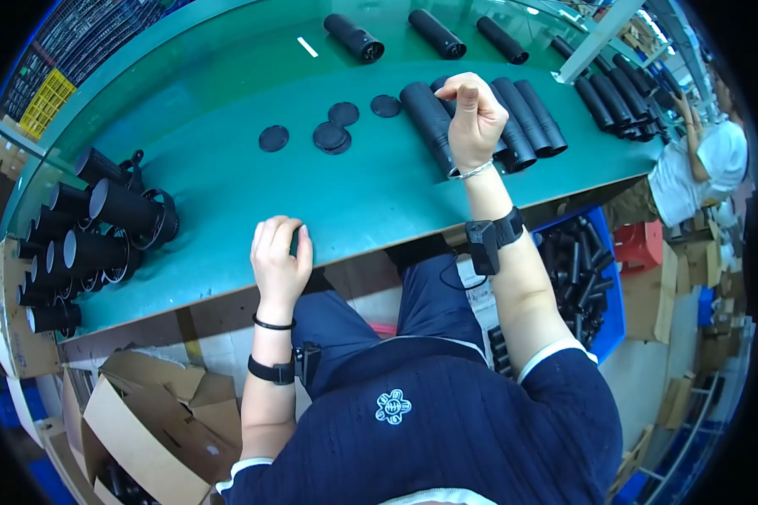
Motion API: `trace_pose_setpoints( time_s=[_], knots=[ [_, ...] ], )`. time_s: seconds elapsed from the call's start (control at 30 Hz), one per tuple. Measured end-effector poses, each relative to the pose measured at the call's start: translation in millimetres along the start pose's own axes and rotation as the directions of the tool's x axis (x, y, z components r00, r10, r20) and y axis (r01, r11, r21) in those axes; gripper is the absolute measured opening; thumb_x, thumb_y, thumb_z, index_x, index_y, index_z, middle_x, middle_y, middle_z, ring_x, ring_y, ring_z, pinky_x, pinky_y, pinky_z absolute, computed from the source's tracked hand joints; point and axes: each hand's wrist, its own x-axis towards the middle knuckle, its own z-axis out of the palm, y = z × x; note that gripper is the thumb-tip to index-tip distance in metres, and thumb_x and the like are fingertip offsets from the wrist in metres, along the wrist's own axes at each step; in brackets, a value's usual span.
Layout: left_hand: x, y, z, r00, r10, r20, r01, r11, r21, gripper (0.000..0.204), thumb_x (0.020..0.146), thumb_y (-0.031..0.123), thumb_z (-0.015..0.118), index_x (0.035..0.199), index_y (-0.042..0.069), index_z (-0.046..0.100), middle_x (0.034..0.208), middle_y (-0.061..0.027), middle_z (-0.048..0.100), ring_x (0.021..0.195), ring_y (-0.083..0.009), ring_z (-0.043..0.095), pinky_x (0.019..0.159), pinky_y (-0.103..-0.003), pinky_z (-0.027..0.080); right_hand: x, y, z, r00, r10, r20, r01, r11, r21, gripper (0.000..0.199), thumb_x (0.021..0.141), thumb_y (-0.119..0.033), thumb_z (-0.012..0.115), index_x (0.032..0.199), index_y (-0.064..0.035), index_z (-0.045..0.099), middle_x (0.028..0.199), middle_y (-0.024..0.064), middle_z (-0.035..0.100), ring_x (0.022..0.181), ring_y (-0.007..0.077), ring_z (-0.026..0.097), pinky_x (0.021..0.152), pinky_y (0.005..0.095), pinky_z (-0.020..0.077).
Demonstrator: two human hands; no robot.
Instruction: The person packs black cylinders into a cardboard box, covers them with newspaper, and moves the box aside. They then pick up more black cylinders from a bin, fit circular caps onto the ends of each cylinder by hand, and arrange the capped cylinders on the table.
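My left hand (pixel 280 259) rests near the front edge of the green tabletop (pixel 219 202). Its fingers are loosely bent, with a gap to the thumb, and I see nothing in it. Over a row of black ribbed cylinders my right hand (pixel 477 122) has its fingers curled inward and the thumb raised. What those fingers hold, if anything, is hidden. One cylinder (pixel 427 118) lies just left of this hand; another cylinder (pixel 514 141) lies partly under it, with more to the right. Several flat black discs (pixel 328 135) lie between my hands, two of them overlapping.
Black cylindrical housings with cables (pixel 122 210) stand crowded at the left end. Three black tubes (pixel 436 34) lie along the back. A blue bin (pixel 612 295) of black parts sits below the bench; an open cardboard box (pixel 156 421) is lower left. Another person (pixel 707 164) works at right.
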Motion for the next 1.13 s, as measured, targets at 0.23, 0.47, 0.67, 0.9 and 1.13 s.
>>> trace_pose_setpoints(
  time_s=[0.23,0.47,0.67,0.9,1.13],
  knots=[
    [1,4,2,0.998,-0.026,0.059,0.023,0.999,0.035,0.006,0.079,0.004,0.066,0.085,0.003,0.063,0.091,-0.012,0.061,0.083,-0.0296,0.057,0.072,-0.037,0.046,-13,-10,-12,0.976,0.149,-0.158,-0.118,0.974,0.192,0.047,0.097,-0.036,0.056,0.07,0.0018,0.061,0.07,0.002,0.058,0.067,0.0075,0.052,0.062,0.0217,0.0407],
    [25,27,12,0.935,-0.283,0.212,0.341,0.884,-0.321,0.01,0.083,0.007,0.066,0.079,-0.002,0.064,0.08,-0.0079,0.064,0.073,-0.0138,0.061,0.062,-0.026,0.048,-28,-21,-52,0.874,0.476,0.1,-0.38,0.797,-0.47,0.031,0.085,-0.03,0.072,0.084,0.0009,0.068,0.068,-0.0007,0.054,0.059,0.0047,0.044,0.056,0.0204,0.0376],
    [61,33,49,0.74,-0.366,0.565,0.665,0.271,-0.696,0.028,0.092,0.017,0.062,0.112,-0.003,0.06,0.102,-0.0111,0.064,0.09,-0.0169,0.063,0.076,-0.029,0.053,-51,-32,-38,0.775,0.565,0.284,0.02,0.427,-0.904,0.064,0.074,-0.033,0.075,0.127,-0.0031,0.055,0.102,0.0182,0.062,0.095,0.032,0.063,0.079,0.0383,0.0516],
    [71,63,52,0.833,-0.317,0.454,0.505,0.097,-0.858,0.064,0.085,0.028,0.074,0.131,0.003,0.038,0.116,-0.0076,0.054,0.107,-0.0169,0.053,0.093,-0.034,0.044,-80,-78,-22,0.747,0.406,0.526,-0.362,0.912,-0.192,0.059,0.078,-0.019,0.071,0.131,-0.002,0.052,0.121,0.0132,0.058,0.111,0.0211,0.056,0.092,0.0315,0.0431],
    [58,50,-4,0.962,-0.043,0.271,0.206,0.767,-0.608,0.073,0.063,0.014,0.086,0.125,0.008,0.048,0.124,-0.011,0.048,0.121,-0.0286,0.048,0.104,-0.039,0.038,-50,-63,-1,0.679,0.379,0.629,-0.685,0.635,0.357,0.047,0.098,-0.034,0.053,0.132,-0.0015,0.053,0.113,0.0065,0.058,0.101,0.0135,0.054,0.088,0.0258,0.0424]
  ],
)
